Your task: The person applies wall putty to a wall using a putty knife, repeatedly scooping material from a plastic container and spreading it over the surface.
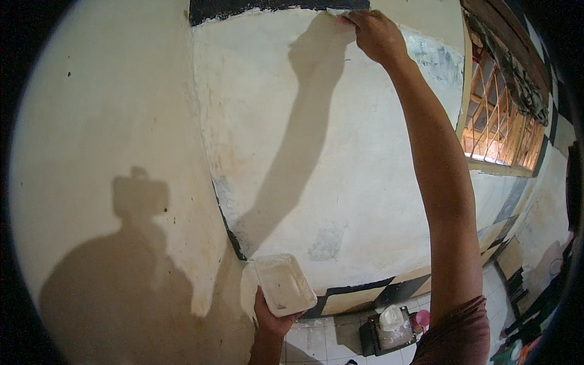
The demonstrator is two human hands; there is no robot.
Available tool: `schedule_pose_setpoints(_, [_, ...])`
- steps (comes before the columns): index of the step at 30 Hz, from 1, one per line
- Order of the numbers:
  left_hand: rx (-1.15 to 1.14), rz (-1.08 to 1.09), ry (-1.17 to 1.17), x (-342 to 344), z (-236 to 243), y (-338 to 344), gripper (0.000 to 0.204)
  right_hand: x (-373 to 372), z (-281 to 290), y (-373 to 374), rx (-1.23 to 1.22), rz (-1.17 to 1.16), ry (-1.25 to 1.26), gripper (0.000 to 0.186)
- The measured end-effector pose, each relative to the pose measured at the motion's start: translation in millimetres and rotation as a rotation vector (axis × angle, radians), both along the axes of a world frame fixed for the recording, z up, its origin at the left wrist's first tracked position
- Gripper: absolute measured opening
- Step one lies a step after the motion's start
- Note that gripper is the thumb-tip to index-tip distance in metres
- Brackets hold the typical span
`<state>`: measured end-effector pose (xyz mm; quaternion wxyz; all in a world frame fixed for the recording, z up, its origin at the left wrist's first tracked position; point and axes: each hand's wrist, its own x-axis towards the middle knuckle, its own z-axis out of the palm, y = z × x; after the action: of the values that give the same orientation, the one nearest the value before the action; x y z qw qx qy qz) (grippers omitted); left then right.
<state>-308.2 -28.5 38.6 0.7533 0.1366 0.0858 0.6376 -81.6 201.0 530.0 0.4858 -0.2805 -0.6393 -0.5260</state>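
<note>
High up, my right hand (380, 39) is closed on a small putty knife (338, 12), most of it hidden by the fingers. Its pale blade lies against the wall at the lower edge of a dark painted band (274, 11). Low down near the corner, my left hand (272, 319) grips a shallow white rectangular tub (285, 285) from beneath and the side. The tub is tilted toward me, with a thin layer of whitish paste inside. Between the hands spreads the white-coated wall (365, 152), with grey patches and my arm's shadow on it.
To the left stands a cream side wall (109, 109). A barred window (496, 115) with dark cloth is at the right. Below, a small dark table (389, 340) carries a white bag (391, 317) beside a pink cup (421, 317). Another person (550, 286) shows partly at the right edge.
</note>
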Motion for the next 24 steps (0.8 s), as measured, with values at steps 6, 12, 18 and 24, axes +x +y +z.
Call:
schedule_pose_setpoints(6, [-0.015, 0.028, 0.009, 3.4, -0.2, -2.7, 0.063, -19.9, -105.0, 6.7, -0.189, 0.023, -0.011, 0.020])
schedule_pose_setpoints(12, [-0.104, 0.013, 0.042, 10.6, -0.2, -5.3, 0.070, -15.2, -157.1, -15.5, -0.035, 0.097, -0.167, 0.037])
schedule_pose_setpoints(18, [-0.048, -0.012, 0.053, 17.3, 4.1, -6.0, 0.066, -0.7, -143.0, 20.5, 0.027, 0.078, -0.230, 0.051])
schedule_pose_setpoints(24, [-0.079, -0.004, 0.057, 16.7, -6.1, -3.8, 0.073, -24.5, -198.5, 27.2, -0.155, 0.130, -0.220, 0.047])
